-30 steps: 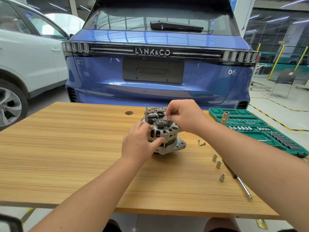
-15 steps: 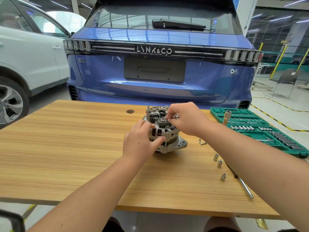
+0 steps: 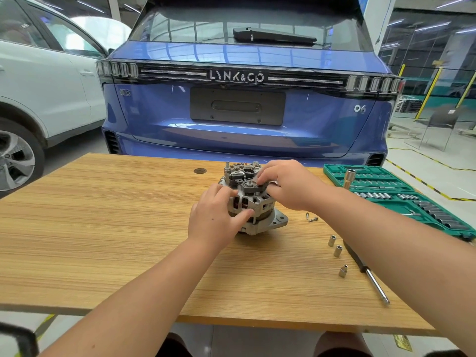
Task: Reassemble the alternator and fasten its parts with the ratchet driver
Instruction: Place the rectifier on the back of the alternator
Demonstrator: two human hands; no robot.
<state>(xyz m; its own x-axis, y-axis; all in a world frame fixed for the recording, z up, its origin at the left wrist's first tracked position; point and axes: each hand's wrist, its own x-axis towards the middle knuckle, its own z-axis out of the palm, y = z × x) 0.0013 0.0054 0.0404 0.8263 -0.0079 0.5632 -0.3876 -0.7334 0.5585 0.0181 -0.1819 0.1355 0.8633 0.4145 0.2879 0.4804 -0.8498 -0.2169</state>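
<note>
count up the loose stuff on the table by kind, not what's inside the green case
alternator: 1
loose sockets: 3
loose screws: 2
driver, partly hidden by the right arm: 1
green socket case: 1
Total: 8
</note>
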